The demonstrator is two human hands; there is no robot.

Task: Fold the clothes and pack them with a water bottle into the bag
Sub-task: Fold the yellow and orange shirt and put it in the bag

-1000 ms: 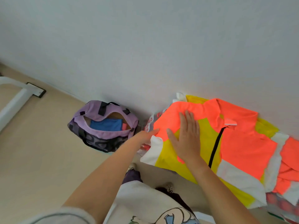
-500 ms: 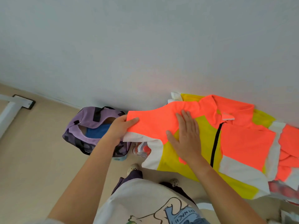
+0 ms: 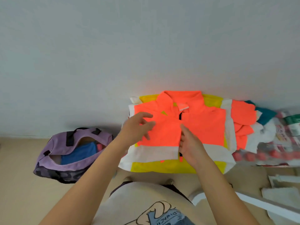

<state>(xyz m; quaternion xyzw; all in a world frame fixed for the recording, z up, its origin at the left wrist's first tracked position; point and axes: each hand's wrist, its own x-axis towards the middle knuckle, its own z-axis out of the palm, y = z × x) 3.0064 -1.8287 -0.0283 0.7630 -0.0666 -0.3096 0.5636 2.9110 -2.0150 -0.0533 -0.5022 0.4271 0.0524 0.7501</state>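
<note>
Shirt [image 3: 201,125], orange/yellow hi-vis, lies flat under both hands, against wall. I see L side panel folded in over chest. R hand [image 3: 190,144] pins fold edge at centre w/ fingers, thumb maybe curled on edge, prob. to keep crease straight. L hand [image 3: 138,127] hovers above panel, fingers spread, gripping nothing. Bag [image 3: 73,153], purple, open on floor left of L hand, blue item inside. Right of R hand: heap of more clothes [image 3: 243,120], printed plastic pack [image 3: 276,148]. Water bottle not seen.
</note>
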